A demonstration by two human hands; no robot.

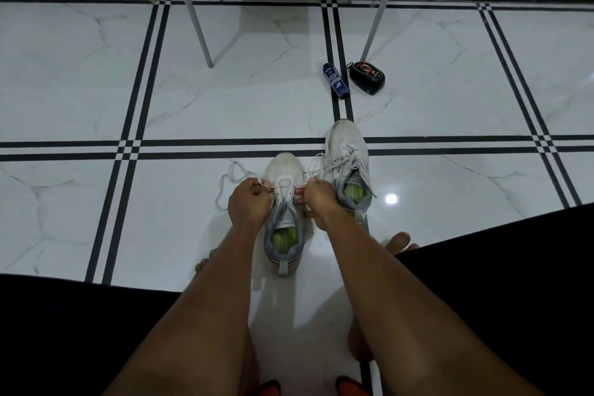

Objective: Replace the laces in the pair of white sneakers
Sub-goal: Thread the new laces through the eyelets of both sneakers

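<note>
**Lacing the near sneaker, one end in each hand**

Running across the left of the floor (80,100) are black double stripes that cross over white marbled tile. Loose lace (226,182) lies in loops on the tile just left of the hands, trailing out from the left fist.

Next comes the left hand (249,202), its fingers curled tight round one end of that lace at the left edge of the near sneaker (284,219). This shoe stands upright on the floor between the two forearms, toe pointing away, with a grey collar and a green insole showing in its opening. A short span of lace crosses the lowest eyelets, with a loop rising toward the toe.

On the shoe's right edge the right hand (319,199) pinches the other end of the lace, fingers curled, knuckles up.

Just right of that hand, and set a little farther away, is the second sneaker (347,157), also upright, toe away. Its own lace is threaded but slack, with untied ends spilling toward the near shoe.

Farther off, a blue bottle (336,80) lies on its side on a stripe, and just beside it to the right sits a black polish case (367,77) with a red mark on top. Grey table legs (193,6) stand behind these.

Bare toes (401,241) show on the tile right of the right forearm.
</note>
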